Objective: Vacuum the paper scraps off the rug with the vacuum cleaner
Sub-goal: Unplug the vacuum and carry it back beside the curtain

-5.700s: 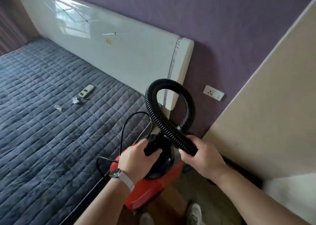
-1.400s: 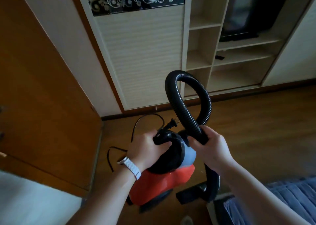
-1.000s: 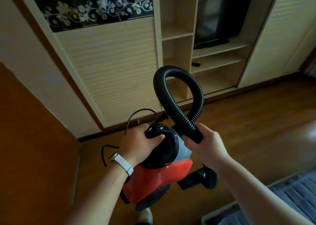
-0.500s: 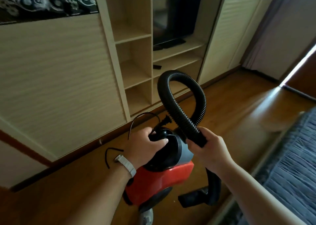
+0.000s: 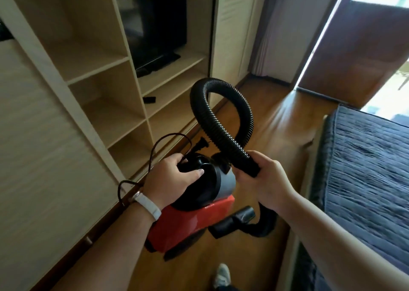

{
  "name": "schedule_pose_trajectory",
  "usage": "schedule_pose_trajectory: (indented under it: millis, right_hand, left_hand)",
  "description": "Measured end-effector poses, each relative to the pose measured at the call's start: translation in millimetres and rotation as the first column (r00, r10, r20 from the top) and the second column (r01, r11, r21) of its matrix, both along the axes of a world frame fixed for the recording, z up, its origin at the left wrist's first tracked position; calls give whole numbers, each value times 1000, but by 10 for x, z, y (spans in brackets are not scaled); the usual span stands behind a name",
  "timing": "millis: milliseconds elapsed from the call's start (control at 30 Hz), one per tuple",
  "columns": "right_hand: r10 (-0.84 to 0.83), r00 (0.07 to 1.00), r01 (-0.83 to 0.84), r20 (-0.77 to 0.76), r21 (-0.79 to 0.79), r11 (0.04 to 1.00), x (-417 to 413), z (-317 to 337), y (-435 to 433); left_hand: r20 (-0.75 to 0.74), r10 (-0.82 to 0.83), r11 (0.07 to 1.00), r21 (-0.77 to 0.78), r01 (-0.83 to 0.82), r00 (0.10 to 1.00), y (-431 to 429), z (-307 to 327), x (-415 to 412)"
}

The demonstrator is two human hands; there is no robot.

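Hands full: my left hand is gripping the red vacuum cleaner by its top, my right hand clutching its looped black hose above the wooden floor.

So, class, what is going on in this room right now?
A person is carrying a red vacuum cleaner above a wooden floor. The left hand grips its black top handle; the right hand holds the looped black hose. The nozzle hangs below. No paper scraps are in view.
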State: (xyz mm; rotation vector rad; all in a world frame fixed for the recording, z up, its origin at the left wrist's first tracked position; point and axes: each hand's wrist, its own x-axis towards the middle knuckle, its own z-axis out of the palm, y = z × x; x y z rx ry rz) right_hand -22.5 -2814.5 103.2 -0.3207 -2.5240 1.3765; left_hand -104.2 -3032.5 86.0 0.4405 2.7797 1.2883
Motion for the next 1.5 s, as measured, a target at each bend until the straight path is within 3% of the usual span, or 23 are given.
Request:
schedule_pose_trajectory:
  millis: [233, 467, 800, 1133, 1500]
  right_hand:
    - [-42, 999, 41, -20, -25, 999, -816, -149, 305]
    - [-36, 999, 39, 35, -96, 995, -1731, -305, 738]
    - [-74, 997, 74, 6, -96, 993, -2711, -243, 1286]
    - [-248, 969, 248, 12, -99, 964, -3821, -385, 2028]
    - [-461, 887, 460, -5, -64, 886, -5273, -345, 2844]
  left_hand:
    - [34, -16, 1000, 28, 15, 999, 277, -73, -888]
    - [93, -33, 994, -101, 42, 995, 726, -22, -1778]
    - [41, -40, 993, -108, 44, 998, 1309, 121, -2894]
    - [91, -267, 962, -39, 271, 960, 2353, -214, -4270]
    - [64, -539, 840, -31, 541, 840, 3502, -291, -6148]
